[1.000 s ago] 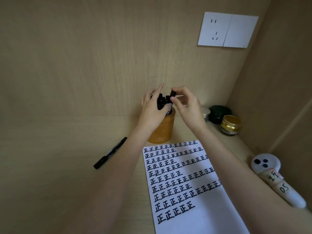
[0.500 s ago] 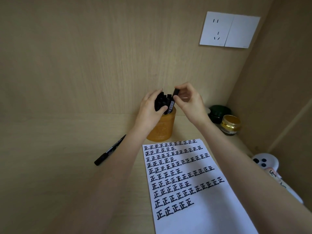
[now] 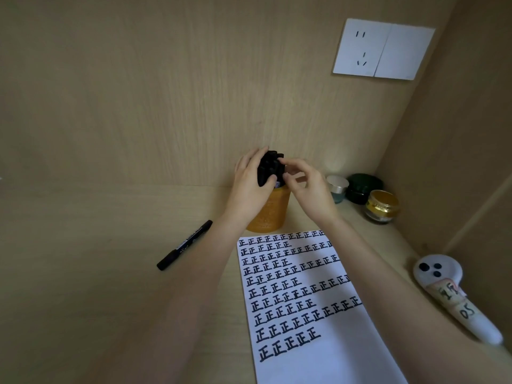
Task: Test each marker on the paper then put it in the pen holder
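Observation:
An orange pen holder (image 3: 273, 213) stands at the back wall and holds a bunch of several black markers (image 3: 268, 167). My left hand (image 3: 249, 187) grips that bunch from the left, thumb across its front. My right hand (image 3: 309, 188) is at the bunch's right side, its index fingertip and thumb pinching the top of one marker (image 3: 281, 169) that sits level with the others. Another black marker (image 3: 184, 245) lies capped on the desk to the left. The white paper (image 3: 327, 350), with rows of black characters, lies in front of the holder.
Three small jars sit in the back right corner: a silver-lidded one (image 3: 337, 187), a dark green one (image 3: 364, 187) and a gold-lidded one (image 3: 382, 207). A white handheld device (image 3: 454, 295) lies along the right wall. A wall socket (image 3: 383, 48) is high on the back wall.
The marker in my right hand has gone down into the holder, from sticking up above the bunch to level with it. My left hand stayed round the bunch.

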Available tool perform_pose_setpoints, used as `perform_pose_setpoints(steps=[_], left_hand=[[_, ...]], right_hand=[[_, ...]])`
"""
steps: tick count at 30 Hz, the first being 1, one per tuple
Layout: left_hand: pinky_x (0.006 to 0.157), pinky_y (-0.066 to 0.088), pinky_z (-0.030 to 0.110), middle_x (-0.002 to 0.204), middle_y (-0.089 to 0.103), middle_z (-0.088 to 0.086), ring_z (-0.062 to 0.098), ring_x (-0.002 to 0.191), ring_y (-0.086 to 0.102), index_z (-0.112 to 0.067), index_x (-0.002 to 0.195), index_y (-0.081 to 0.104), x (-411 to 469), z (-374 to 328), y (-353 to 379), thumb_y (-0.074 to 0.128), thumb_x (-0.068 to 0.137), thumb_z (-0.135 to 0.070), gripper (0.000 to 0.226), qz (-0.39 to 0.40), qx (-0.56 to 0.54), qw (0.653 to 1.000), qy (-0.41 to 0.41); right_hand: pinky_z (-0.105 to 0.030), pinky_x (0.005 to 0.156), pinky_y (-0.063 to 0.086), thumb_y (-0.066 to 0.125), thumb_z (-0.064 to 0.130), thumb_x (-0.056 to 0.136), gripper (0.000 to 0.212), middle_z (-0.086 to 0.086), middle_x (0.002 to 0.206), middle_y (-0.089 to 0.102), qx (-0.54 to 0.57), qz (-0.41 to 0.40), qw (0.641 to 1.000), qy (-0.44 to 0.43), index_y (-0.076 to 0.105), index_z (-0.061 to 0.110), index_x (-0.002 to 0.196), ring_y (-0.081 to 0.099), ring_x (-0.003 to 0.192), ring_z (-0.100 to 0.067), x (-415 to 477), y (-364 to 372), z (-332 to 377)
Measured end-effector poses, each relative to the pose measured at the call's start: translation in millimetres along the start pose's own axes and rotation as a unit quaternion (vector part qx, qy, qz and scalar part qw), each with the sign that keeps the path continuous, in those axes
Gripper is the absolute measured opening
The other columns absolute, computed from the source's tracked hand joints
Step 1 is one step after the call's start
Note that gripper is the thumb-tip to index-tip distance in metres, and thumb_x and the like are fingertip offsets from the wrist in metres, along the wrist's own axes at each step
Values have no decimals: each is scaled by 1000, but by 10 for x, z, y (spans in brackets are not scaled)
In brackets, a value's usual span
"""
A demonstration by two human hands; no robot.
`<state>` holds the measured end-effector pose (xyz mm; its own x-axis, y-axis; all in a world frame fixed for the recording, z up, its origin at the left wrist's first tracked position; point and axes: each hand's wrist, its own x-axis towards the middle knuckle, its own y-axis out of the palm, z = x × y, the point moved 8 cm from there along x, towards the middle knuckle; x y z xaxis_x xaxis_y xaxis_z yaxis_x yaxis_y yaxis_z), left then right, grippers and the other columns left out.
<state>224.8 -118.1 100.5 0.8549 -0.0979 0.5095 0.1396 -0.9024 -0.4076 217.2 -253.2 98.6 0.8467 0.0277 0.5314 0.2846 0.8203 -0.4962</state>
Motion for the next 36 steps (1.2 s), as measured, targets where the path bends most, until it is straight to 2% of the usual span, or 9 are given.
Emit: perform_pose_setpoints(steps=[3,7,11,14,19,22,25,31,36], left_hand=[[114,22,28,149,29,5,17,138,27,-19,144,32,-39,-5,-6,60,88,-13,63,4,-17,1000,-12],[110,21,21,149,29,3,12,137,27,-20,144,31,-137,-41,-129,61,89,-16,63,-11,-20,1000,-14],[102,17,10,146,32,-3,-3,126,27,-23,137,41,-356,-50,-380,55,93,-15,47,-47,14,999,-15],[100,19,10,137,43,-1,9,129,35,-19,129,51,-570,56,-590,54,92,-9,39,-66,58,996,-34],[98,27,19,131,47,4,21,128,35,-17,129,50,-999,440,-807,60,89,-15,41,-38,176,976,-120],[102,30,31,131,46,8,25,124,35,-15,133,47,-1234,595,-936,62,87,-20,48,-29,231,958,-167],[100,30,32,127,47,11,28,118,37,-14,133,46,-1371,666,-1025,63,86,-24,51,-25,294,938,-182],[92,38,37,114,53,13,30,107,47,-12,120,56,-1529,829,-1079,62,88,-25,35,-6,324,922,-212],[85,38,41,105,56,17,35,98,49,-5,108,61,-1574,850,-1066,56,91,-15,20,-12,311,931,-193]], right_hand=[[-8,81,40,54,6,93,37,-2,112,58,0,-5,1000,3,58,18,128,54,96,-4,-17,37,26],[-3,85,38,55,8,94,55,3,118,54,34,-30,999,30,39,26,143,50,105,0,-104,-7,16],[-16,91,44,56,14,95,50,3,123,54,35,-76,996,38,40,22,142,52,107,-9,-198,-119,41],[-19,91,46,55,11,95,44,5,121,52,34,-81,996,34,46,21,137,53,105,-9,-325,-137,108],[-10,92,40,52,5,94,44,4,125,45,43,-126,990,41,48,19,135,50,110,-4,-573,-223,160],[-4,84,41,52,5,94,38,3,123,53,70,-130,987,65,52,19,129,54,106,-5,-710,-202,165],[-1,77,40,50,8,96,27,5,117,62,80,-96,988,86,60,17,120,57,103,-5,-844,-105,193],[-6,77,44,50,15,97,20,13,104,67,101,-67,987,108,65,21,109,62,97,-4,-1090,-27,279],[-22,83,48,51,15,96,20,12,94,69,114,-56,982,137,66,26,103,63,94,-8,-1253,-15,284]])
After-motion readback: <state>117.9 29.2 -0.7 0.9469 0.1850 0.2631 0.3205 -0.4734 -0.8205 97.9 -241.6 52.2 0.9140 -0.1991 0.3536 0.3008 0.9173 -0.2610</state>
